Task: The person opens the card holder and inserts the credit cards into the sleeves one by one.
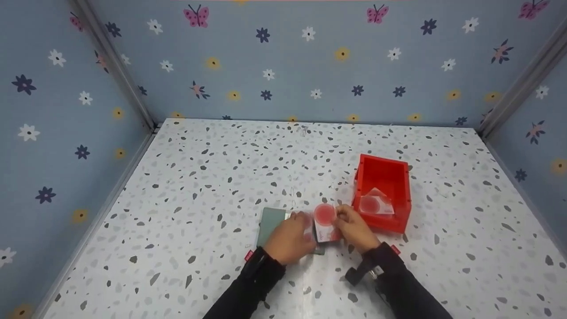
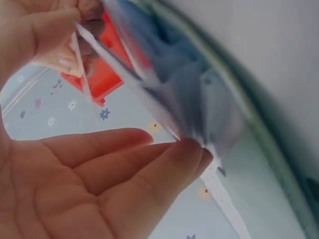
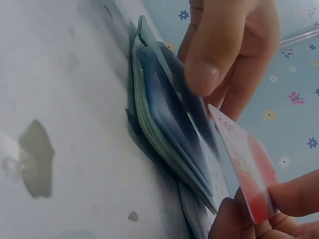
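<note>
A green card holder (image 1: 269,222) with clear plastic sleeves (image 2: 194,94) lies opened on the table. My left hand (image 1: 290,239) is over it, its fingertips and thumb gripping the edge of a sleeve and lifting it off the pages below. To the right, my right hand (image 1: 356,228) pinches a white and red card (image 3: 246,167) between thumb and fingers. A red circle shows on this card in the head view, and its near corner stands close to the left fingers and the raised sleeve.
A red open-topped bin (image 1: 385,170) stands just right of my right hand, with white and red cards (image 1: 376,204) lying inside at its near end. The speckled table (image 1: 212,177) meets flower-patterned panels (image 1: 288,57) at the back and sides.
</note>
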